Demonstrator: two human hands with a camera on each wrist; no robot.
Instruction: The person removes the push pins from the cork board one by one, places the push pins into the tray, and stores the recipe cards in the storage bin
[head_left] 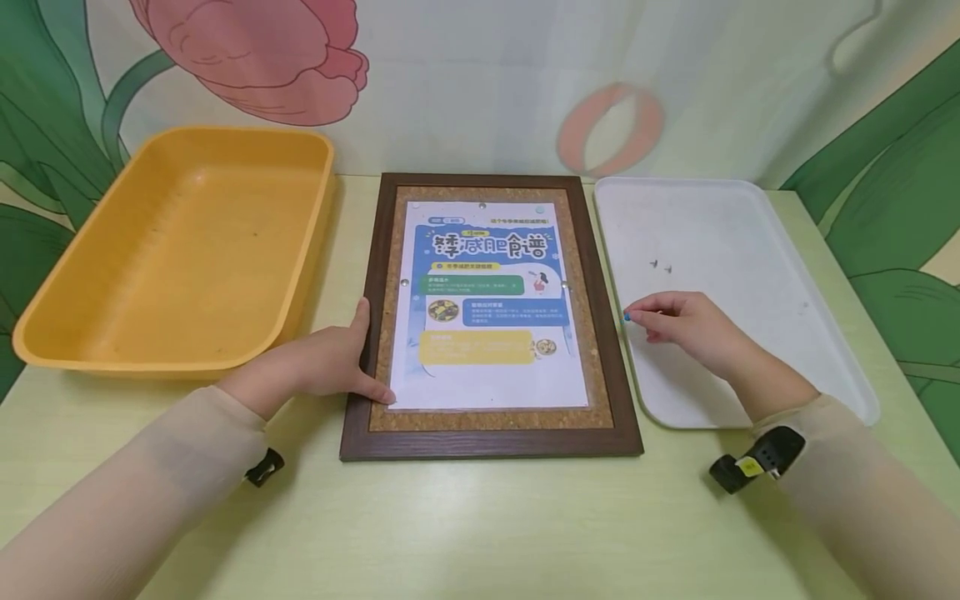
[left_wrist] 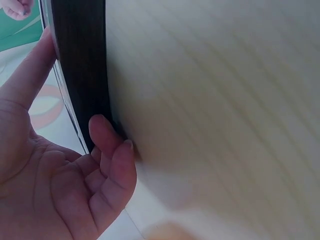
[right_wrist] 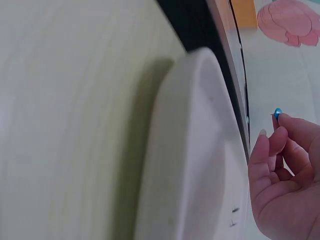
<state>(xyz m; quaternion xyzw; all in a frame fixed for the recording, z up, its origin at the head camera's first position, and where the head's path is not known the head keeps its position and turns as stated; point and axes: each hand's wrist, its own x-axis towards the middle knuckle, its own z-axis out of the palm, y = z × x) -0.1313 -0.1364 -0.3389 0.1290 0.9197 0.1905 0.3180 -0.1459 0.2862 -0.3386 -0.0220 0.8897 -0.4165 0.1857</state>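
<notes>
A cork board in a dark brown frame (head_left: 491, 443) lies flat on the table, bearing a printed poster (head_left: 487, 390) in blue, green and yellow. Several thumbtacks show along the poster's top and side edges. My left hand (head_left: 322, 362) grips the board's left side, thumb over the poster's lower left corner, other fingers against the frame's outer edge. Between thumb and forefinger, my right hand (head_left: 686, 325) pinches a blue thumbtack (right_wrist: 278, 113), its pin pointing away from the fingertips. That hand hovers over the left edge of a white tray (head_left: 750, 358).
Two loose thumbtacks (head_left: 654, 263) lie on the tray, right of the board. At the left stands a deep yellow basin (head_left: 225, 233). A curtain with a flower print (head_left: 465, 100) hangs behind the pale wooden table (head_left: 480, 525).
</notes>
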